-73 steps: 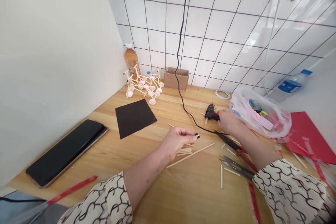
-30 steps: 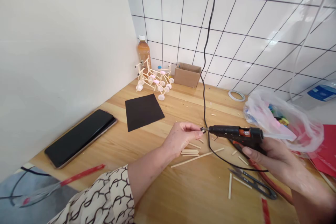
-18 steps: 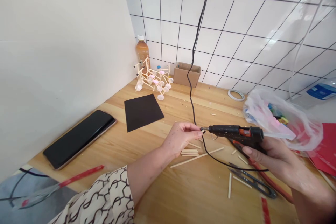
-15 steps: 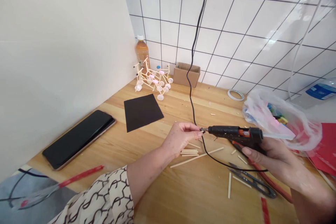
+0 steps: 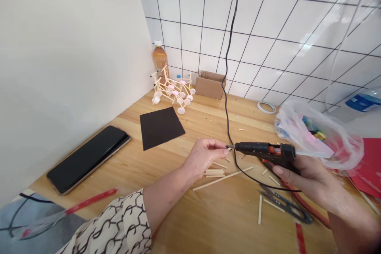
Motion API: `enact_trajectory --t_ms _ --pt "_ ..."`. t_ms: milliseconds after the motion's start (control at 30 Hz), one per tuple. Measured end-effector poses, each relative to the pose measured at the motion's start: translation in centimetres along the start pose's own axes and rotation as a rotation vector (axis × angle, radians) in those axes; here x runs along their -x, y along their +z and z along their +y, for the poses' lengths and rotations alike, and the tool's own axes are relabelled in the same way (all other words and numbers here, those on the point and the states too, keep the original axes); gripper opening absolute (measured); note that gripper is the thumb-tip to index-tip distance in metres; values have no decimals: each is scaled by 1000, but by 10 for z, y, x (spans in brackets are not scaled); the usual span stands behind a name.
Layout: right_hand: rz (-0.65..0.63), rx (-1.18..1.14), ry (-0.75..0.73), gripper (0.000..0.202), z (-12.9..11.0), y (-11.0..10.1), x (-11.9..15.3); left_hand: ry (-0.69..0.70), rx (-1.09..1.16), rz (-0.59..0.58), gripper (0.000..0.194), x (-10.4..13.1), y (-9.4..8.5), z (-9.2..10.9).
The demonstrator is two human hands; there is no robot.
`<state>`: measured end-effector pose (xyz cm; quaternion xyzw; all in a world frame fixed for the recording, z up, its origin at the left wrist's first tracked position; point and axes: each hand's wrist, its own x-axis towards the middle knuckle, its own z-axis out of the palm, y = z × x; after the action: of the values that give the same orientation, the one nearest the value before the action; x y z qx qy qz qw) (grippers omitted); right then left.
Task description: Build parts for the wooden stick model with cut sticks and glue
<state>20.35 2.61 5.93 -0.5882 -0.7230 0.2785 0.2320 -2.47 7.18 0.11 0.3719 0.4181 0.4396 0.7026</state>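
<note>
My right hand is wrapped round a black hot glue gun, its nozzle aimed left. With thumb and fingertips pinched together, my left hand holds a tiny dark-and-pale piece right at the nozzle tip; its kind is too small to make out. Below the left hand lies a row of short wooden sticks, beside one longer stick. A pair of dark thread snips and several loose sticks rest under the right hand.
Small stick-built bicycles stand by a drink bottle and a cardboard box. A black square sheet and a phone lie left. At right are a tape roll and plastic bag. A black cord hangs down the middle.
The hanging black cord has swung to the right. Both hands, the glue gun and the pinched piece stay almost in place, nozzle still at the fingertips.
</note>
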Motion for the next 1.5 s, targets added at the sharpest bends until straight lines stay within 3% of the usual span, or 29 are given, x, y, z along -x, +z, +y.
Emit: enact_trajectory --t_ms 400,700,967,1133,1500 --pt "-6 -118 5 32 -2 -3 2 -3 14 8 12 0 0 -1" --pt "25 2 -8 22 -3 -3 1 -3 11 17 12 0 1 0" --pt "-26 -37 -4 30 -3 -2 2 -21 12 18 12 0 0 -1" --pt "32 -27 11 29 4 -2 3 -10 8 28 12 0 1 -1" --pt "22 -204 77 27 12 -2 0 -98 -18 -32 18 -1 -1 -5"
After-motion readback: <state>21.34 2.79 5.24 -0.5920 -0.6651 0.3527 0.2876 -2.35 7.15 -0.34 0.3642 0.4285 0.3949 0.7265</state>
